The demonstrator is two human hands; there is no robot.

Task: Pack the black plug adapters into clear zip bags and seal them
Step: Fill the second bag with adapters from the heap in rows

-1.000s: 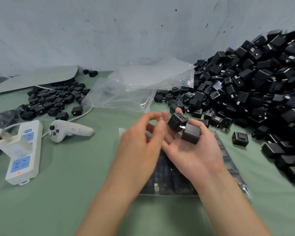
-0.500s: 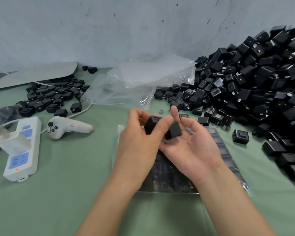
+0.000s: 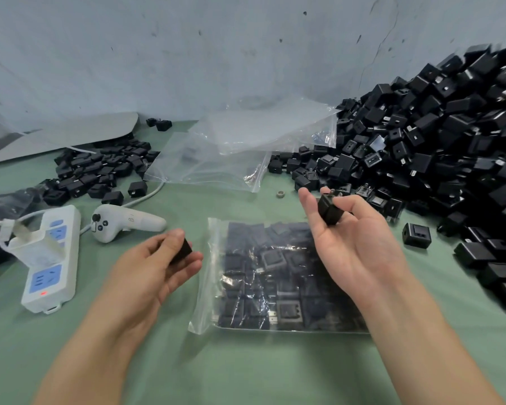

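Both hands have drawn apart since half a second ago, each keeping one black plug adapter. At 9 o'clock of the filled zip bag [image 3: 209,273], the left hand [image 3: 155,273] pinches its adapter [image 3: 183,250] between thumb and curled fingers. At the bag's 1 o'clock, the right hand [image 3: 357,247], palm up, curls its fingers round a second adapter [image 3: 329,210], prongs up. The bag lies flat on the green table [image 3: 246,372]. The adapter heap [image 3: 435,147] fills 2 o'clock; empty clear bags [image 3: 246,147] lie at 12.

A white power strip [image 3: 48,258] lies beside a white controller [image 3: 123,223] on green cloth [image 3: 246,369].
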